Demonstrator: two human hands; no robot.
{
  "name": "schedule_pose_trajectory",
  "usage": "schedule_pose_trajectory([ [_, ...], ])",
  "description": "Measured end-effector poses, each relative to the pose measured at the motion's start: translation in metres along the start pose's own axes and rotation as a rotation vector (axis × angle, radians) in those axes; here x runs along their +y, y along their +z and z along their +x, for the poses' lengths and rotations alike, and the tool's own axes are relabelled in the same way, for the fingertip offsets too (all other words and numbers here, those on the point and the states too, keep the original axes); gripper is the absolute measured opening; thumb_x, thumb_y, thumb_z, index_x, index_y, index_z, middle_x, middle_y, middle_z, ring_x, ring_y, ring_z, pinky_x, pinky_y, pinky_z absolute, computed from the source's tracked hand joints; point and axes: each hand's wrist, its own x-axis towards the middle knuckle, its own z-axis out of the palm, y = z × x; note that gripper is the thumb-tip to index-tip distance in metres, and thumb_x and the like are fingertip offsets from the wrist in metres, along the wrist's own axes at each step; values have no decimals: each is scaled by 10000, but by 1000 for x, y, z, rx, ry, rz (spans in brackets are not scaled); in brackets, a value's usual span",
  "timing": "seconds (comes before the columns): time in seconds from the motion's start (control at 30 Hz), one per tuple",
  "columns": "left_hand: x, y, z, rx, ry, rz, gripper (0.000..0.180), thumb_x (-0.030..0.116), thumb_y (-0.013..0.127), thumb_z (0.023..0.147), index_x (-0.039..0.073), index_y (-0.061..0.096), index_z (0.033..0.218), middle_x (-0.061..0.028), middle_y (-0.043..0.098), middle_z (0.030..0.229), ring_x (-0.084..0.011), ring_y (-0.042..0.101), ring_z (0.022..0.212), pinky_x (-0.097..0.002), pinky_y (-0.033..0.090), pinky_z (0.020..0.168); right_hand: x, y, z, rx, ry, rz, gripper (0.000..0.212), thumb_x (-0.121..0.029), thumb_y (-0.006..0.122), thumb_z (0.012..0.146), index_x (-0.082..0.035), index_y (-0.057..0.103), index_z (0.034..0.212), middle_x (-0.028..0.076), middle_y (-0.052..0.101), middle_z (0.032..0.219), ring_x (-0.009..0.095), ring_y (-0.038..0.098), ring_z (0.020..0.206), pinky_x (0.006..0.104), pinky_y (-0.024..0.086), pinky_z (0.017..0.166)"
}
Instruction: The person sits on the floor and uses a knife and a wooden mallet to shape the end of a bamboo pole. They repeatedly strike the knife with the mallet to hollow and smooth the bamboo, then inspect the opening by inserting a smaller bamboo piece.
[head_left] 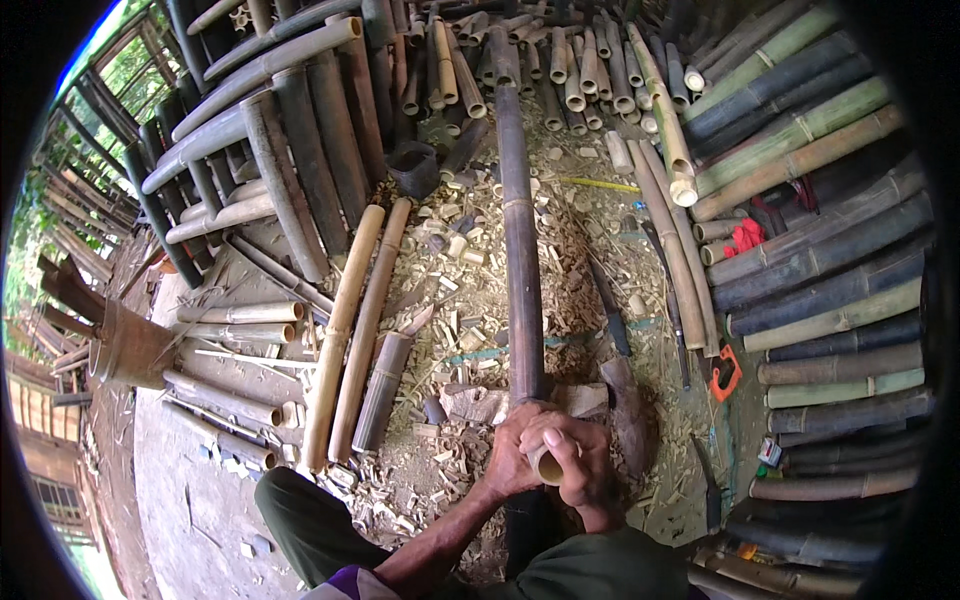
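A long dark bamboo pole (518, 240) runs straight away from me between my knees, its hollow near end facing me. My left hand (510, 455) is wrapped around the left side of that end. On the other side my right hand (580, 462) closes around it, thumb lying along the rim. Just beyond my hands, the pole passes over a rough wooden block (475, 403), and whether it rests on it I cannot tell. A dark, thick piece of wood (628, 415) lies to the right of the block.
Wood chips (590, 240) cover the ground. Two pale bamboo poles (345, 330) lie left, beside a short dark bamboo piece (385, 390). At right are a long dark blade (608, 305), an orange saw handle (725, 373) and stacked bamboo (840, 320). A dark bucket (412, 170) stands farther off.
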Motion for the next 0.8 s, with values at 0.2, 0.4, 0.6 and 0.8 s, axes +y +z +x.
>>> schedule_pose_trajectory([
  [0.2, 5, -5, 1, -105, -150, 24, 345, 210, 827, 718, 47, 685, 987, -124, 680, 991, -296, 688, 889, -406, 551, 781, 2, -7, -3, -24, 128, -59, 271, -184, 547, 1006, -5, 693, 865, 68, 704, 842, 170, 664, 810, 304, 509, 786],
  [0.4, 2, 5, 5, -60, -266, 10, 395, 265, 837, 701, 42, 619, 945, -109, 640, 910, -303, 638, 796, -427, 524, 704, -5, -21, 14, -30, 308, -29, 251, -248, 624, 981, -26, 693, 888, 50, 622, 710, 100, 569, 680, 290, 437, 645],
  [0.6, -2, 0, -15, -153, -5, 146, 486, 325, 788, 760, 55, 683, 1150, -155, 676, 1031, -342, 664, 984, -448, 539, 824, 15, -37, -15, -265, -82, 58, 307, -309, 581, 1000, -14, 668, 998, 113, 679, 1020, 251, 639, 1023, 427, 478, 975],
  [0.8, 30, 30, 121, 70, -793, -404, 351, 297, 819, 829, -13, 699, 942, -92, 716, 774, -195, 719, 699, -312, 600, 648, 47, -106, -3, 93, 60, -157, 1205, -667, 727, 831, -7, 113, 1630, 229, 303, 1604, 355, 347, 1481, 499, 276, 1217],
])
